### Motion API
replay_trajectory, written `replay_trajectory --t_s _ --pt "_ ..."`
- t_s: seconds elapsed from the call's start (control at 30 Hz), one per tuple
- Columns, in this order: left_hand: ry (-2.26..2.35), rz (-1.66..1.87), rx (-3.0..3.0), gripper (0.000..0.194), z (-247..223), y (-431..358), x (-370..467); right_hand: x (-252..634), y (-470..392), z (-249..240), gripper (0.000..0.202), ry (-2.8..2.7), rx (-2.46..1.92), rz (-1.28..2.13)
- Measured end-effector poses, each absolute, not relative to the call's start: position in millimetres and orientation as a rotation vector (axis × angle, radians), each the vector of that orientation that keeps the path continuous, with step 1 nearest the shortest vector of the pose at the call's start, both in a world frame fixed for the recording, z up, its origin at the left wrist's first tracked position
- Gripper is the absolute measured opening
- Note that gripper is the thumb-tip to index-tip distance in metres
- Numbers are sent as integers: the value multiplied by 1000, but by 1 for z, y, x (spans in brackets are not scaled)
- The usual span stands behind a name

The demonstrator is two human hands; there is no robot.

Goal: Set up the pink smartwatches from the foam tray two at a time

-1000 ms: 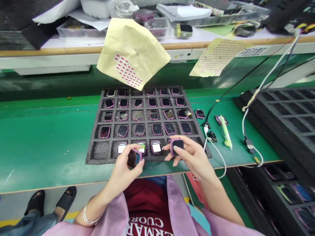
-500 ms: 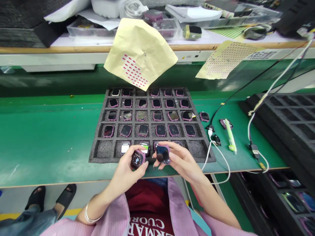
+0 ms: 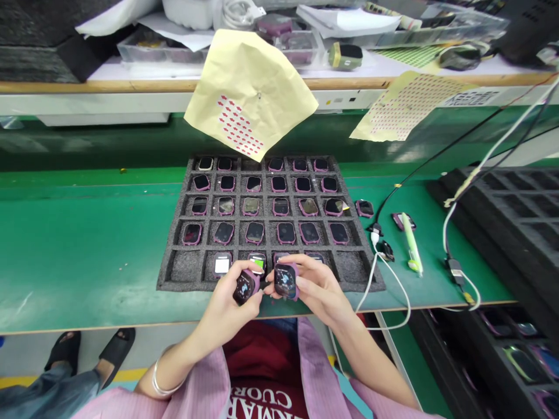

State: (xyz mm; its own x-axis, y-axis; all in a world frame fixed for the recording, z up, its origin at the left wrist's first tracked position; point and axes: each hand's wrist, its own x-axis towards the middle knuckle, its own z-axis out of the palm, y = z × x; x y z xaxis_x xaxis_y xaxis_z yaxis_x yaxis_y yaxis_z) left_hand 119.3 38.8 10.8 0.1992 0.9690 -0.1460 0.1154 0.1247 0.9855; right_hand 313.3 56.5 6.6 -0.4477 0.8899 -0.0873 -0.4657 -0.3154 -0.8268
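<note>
Bright, even light (edges warped)

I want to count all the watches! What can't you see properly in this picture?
Head view:
- foam tray: front-row pockets hidden behind left hand and right hand.
- Back row: partly covered by yellow sticker sheet.
- Held watches: screens too small to read.

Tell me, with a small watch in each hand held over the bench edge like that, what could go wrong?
The left hand and right hand each pinch a watch, left watch and right watch, almost touching; they might knock and scratch. Both sit over the bench edge, so a slip could drop one to the floor. The white cable loops near the right wrist and might snag.
</note>
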Motion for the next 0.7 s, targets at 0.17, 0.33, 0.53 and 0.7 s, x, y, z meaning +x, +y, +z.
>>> replay_trajectory --t_s 0.17,0.33,0.53,0.7 --pt "1209 917 1264 32 12 39 119 313 54 10 38 -933 -725 1879" --pt "1204 914 1244 27 13 38 118 313 51 14 34 -958 -778 1826" --pt "1201 910 1196 28 11 37 117 314 52 15 34 -934 -743 1845" --pt "1217 961 1201 28 10 37 118 314 54 13 32 -949 -742 1831"
